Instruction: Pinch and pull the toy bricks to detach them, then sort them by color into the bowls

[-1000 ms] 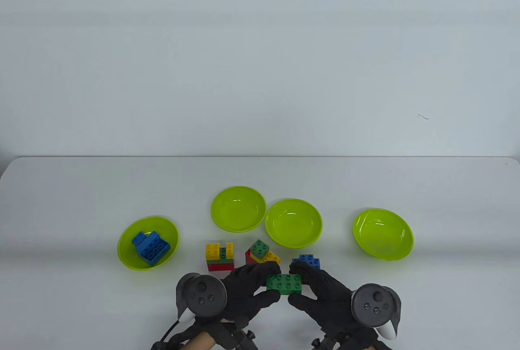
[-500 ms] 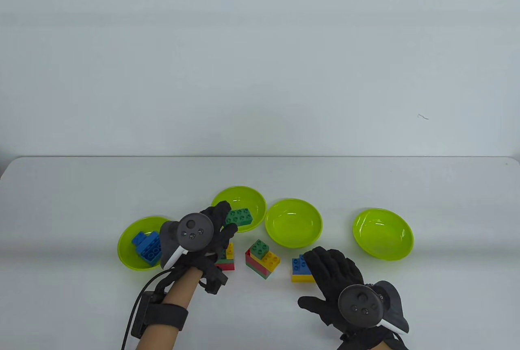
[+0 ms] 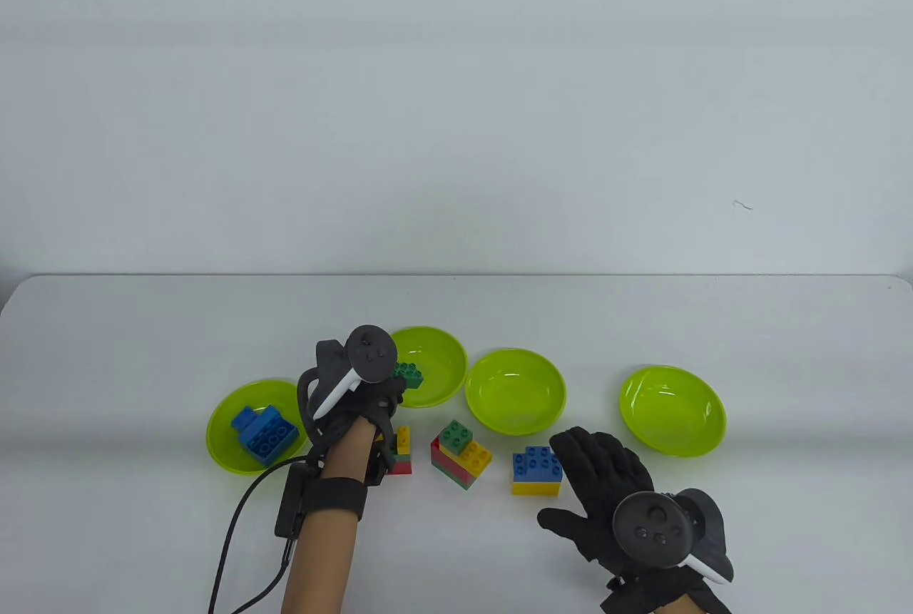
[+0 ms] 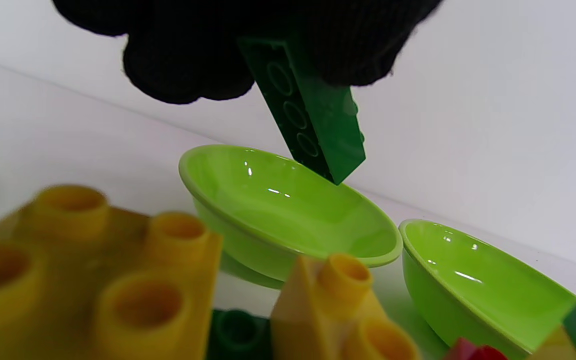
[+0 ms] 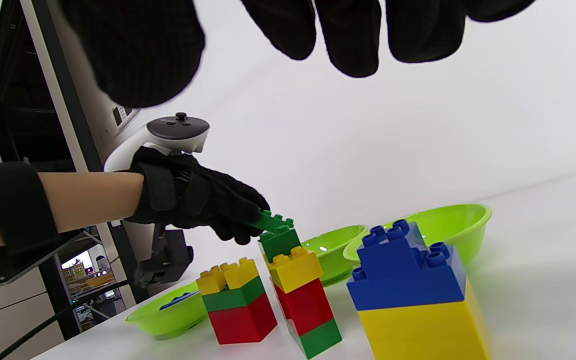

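Note:
My left hand pinches a dark green brick and holds it tilted over the second bowl from the left. In the left wrist view the green brick hangs end-down from my fingertips above that bowl, not touching it. My right hand lies flat with straight fingers, just right of a blue-on-yellow stack and holding nothing. A red, green and yellow stack stands in the middle. Another stack is partly hidden behind my left wrist.
The leftmost bowl holds blue bricks. Two more lime bowls stand to the right with nothing in them. A cable trails from my left forearm to the table's front edge.
My left hand carried the green brick from in front of me to over the second bowl and tipped it down. My right hand let go of it and slid right, off the blue-on-yellow stack.

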Demonstrator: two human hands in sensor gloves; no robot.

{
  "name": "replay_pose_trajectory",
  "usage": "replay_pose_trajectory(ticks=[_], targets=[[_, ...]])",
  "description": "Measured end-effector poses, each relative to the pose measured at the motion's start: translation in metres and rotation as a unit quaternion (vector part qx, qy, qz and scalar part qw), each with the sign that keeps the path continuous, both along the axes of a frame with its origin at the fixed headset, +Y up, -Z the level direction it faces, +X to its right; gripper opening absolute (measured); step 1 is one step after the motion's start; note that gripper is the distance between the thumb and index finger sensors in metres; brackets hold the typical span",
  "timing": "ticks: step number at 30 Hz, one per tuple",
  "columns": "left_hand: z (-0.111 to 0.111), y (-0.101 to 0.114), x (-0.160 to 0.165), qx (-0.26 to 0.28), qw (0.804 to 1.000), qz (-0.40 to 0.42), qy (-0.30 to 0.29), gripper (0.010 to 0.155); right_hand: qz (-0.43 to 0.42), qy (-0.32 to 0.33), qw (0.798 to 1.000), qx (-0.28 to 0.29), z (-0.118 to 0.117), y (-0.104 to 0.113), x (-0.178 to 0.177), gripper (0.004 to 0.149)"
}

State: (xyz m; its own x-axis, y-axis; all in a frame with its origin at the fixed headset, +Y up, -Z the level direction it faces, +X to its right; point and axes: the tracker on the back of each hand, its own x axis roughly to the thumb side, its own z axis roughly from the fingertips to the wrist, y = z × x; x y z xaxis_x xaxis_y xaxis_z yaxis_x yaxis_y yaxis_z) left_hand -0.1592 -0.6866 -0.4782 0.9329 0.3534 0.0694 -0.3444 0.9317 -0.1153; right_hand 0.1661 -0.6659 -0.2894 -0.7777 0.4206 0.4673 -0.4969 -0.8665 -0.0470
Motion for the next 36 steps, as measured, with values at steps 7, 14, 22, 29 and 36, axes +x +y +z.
replay_pose_trajectory(ticks=[7,14,22,29,36], targets=[[0.005,0.0,-0.003,0.014,0.999,0.029,-0.01,0.075,-0.006,-0.002,1.0,-0.005,0.0,0.0,0.001,0.083],[0.045,0.024,-0.001,0.07,0.992,0.033,-0.102,0.084,-0.001,-0.002,1.0,-0.009,0.0,-0.001,0.001,0.083],[0.116,0.025,0.006,0.069,0.979,-0.007,-0.194,0.093,0.004,-0.009,1.0,-0.013,0.0,-0.001,0.002,0.083],[0.156,-0.004,0.006,0.074,0.976,-0.022,-0.203,0.096,0.011,-0.013,0.999,-0.029,-0.002,-0.005,0.004,0.083],[0.164,-0.013,0.011,0.053,0.972,-0.021,-0.228,0.099,0.054,-0.007,0.998,-0.044,-0.006,-0.013,-0.003,0.086]])
